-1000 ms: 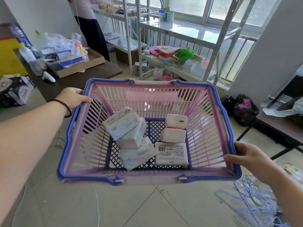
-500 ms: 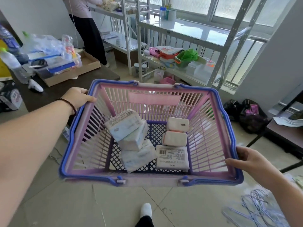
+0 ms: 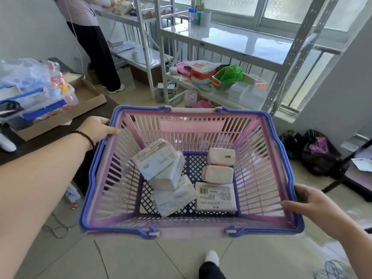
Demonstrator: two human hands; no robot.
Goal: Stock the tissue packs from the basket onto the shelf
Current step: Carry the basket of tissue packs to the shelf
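A pink basket with a blue rim [image 3: 259, 164] hangs in the air between both my hands. My left hand [image 3: 98, 127] grips its far left rim; my right hand [image 3: 310, 204] grips its near right rim. Inside lie several tissue packs: three bluish-white ones stacked at the left [image 3: 159, 164], two small white ones [image 3: 221, 157] at the back right, and a flat one with a barcode [image 3: 215, 196] at the front right. The metal shelf [image 3: 231, 37] stands ahead by the window, its upper board mostly bare.
A dark table [image 3: 50, 131] with a cardboard tray of plastic-wrapped goods is at my left. Another person [image 3: 94, 43] stands at a second shelf at the back left. The lower shelf holds boxes and a green bag [image 3: 229, 75]. Black bags [image 3: 314, 152] lie on the floor at right.
I have walked toward the shelf with the basket; the shelf and table look closer, and my foot shows below the basket. The packs have not shifted.
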